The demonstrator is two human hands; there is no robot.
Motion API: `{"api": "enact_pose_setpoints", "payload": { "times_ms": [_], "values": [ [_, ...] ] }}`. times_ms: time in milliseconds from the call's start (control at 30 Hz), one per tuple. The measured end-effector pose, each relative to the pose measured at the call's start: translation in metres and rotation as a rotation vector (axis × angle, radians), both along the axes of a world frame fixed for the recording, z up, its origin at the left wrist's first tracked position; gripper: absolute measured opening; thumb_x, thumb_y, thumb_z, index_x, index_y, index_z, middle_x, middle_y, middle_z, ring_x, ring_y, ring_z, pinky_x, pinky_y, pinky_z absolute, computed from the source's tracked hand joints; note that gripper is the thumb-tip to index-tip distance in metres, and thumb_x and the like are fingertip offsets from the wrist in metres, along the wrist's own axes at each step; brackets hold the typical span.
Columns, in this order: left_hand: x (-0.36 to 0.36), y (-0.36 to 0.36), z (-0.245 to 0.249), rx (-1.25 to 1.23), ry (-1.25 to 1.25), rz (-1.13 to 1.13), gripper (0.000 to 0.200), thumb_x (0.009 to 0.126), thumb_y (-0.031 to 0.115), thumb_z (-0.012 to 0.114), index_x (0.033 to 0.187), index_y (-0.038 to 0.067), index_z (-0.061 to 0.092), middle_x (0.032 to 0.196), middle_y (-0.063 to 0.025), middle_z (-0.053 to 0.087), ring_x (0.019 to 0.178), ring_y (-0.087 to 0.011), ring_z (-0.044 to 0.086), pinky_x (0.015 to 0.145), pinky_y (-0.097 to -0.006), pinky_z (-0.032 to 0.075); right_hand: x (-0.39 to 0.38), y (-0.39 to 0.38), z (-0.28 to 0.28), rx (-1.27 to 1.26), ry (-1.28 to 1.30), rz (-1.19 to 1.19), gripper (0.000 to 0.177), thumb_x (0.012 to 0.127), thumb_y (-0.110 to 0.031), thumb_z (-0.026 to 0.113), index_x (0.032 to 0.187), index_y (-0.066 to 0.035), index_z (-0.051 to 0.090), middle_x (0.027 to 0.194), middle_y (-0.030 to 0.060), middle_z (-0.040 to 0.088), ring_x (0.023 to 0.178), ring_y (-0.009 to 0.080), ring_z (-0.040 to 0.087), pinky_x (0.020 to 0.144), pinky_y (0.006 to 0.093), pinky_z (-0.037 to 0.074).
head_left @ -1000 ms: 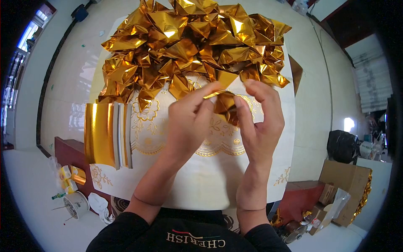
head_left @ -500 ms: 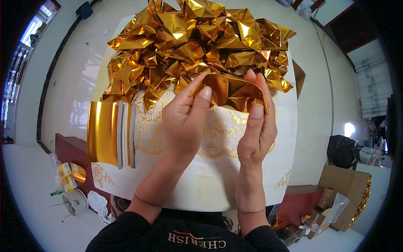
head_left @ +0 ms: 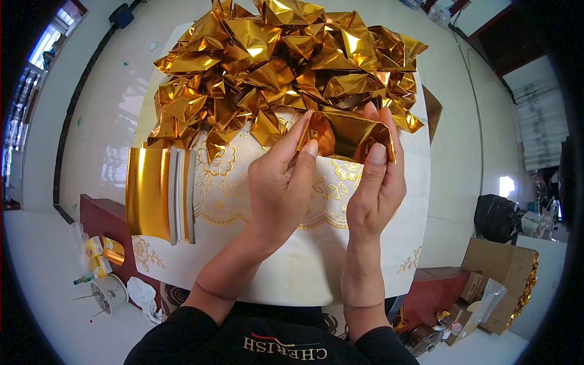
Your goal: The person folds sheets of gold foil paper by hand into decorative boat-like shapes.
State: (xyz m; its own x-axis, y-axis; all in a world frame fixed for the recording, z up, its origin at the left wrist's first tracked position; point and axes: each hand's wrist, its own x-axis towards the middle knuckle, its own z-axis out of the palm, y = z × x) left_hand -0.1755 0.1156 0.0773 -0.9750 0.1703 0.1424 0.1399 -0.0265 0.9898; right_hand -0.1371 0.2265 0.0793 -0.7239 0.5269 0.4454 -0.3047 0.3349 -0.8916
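Observation:
A folded piece of gold foil [head_left: 350, 135] is held between my two hands over the white tablecloth. My left hand [head_left: 281, 173] pinches its left end, with the thumb in front and the fingers behind. At the right end, my right hand [head_left: 378, 176] grips the foil between thumb and fingers. The piece bulges open in the middle like a shallow boat. Just beyond it lies a big heap of folded gold foil shapes [head_left: 255, 73]. A stack of flat gold sheets [head_left: 149, 193] rests at the left edge of the table.
The white table [head_left: 292, 274] has gold flower patterns. A dark red bench [head_left: 103, 225] is at the left, near a patterned bucket [head_left: 109, 293]. At the lower right stands a cardboard box [head_left: 499, 274], with a black bag [head_left: 496, 218] behind it.
Both hands have shifted slightly right with the foil piece. Its opening looks wider and its upper edge straighter. My left hand has also moved a little lower.

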Motion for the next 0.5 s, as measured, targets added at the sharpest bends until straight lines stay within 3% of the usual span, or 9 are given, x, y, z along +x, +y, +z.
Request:
{"api": "enact_pose_setpoints", "payload": {
  "times_ms": [200, 267, 333, 500],
  "values": [
    [0.0018, 0.0038, -0.0056, 0.010, 0.033, -0.016, 0.042, 0.097, 0.005, 0.058, 0.138, -0.002, 0.056, 0.079, -0.0065, 0.067, 0.069, -0.0058, 0.057, 0.063, -0.0238, 0.048, -0.0020, 0.0010, -0.0040, -0.003, 0.005, -0.032, 0.044, 0.107, -0.019, 0.046, 0.144, 0.005, 0.045, 0.137, 0.0161, 0.060, 0.124, 0.0226, 0.058, 0.103, 0.0342, 0.046],
    [0.0019, 0.0031, -0.0055, -0.014, 0.007, -0.039, 0.042, 0.099, 0.005, 0.056, 0.140, -0.004, 0.052, 0.093, -0.0093, 0.068, 0.081, -0.0090, 0.060, 0.072, -0.0257, 0.051, -0.0023, 0.0009, -0.0045, -0.009, 0.009, -0.034, 0.044, 0.107, -0.018, 0.046, 0.145, 0.005, 0.045, 0.137, 0.0162, 0.060, 0.123, 0.0225, 0.059, 0.102, 0.0336, 0.046],
    [0.0016, 0.0001, 0.0007, -0.070, -0.050, -0.081, 0.044, 0.102, 0.005, 0.053, 0.143, -0.010, 0.045, 0.120, -0.0132, 0.067, 0.105, -0.0142, 0.065, 0.089, -0.0285, 0.055, -0.0033, 0.0015, -0.0065, -0.009, 0.023, -0.031, 0.044, 0.107, -0.018, 0.046, 0.145, 0.004, 0.045, 0.138, 0.0165, 0.060, 0.120, 0.0213, 0.059, 0.100, 0.0323, 0.047],
    [0.0019, -0.0003, 0.0019, -0.046, -0.045, -0.094, 0.043, 0.102, 0.005, 0.052, 0.142, -0.010, 0.046, 0.120, -0.0129, 0.067, 0.103, -0.0142, 0.066, 0.088, -0.0287, 0.055, -0.0014, 0.0017, -0.0035, 0.010, -0.014, -0.049, 0.042, 0.107, -0.013, 0.046, 0.146, 0.002, 0.045, 0.137, 0.0165, 0.060, 0.109, 0.0141, 0.061, 0.085, 0.0253, 0.050]
  ]
}}
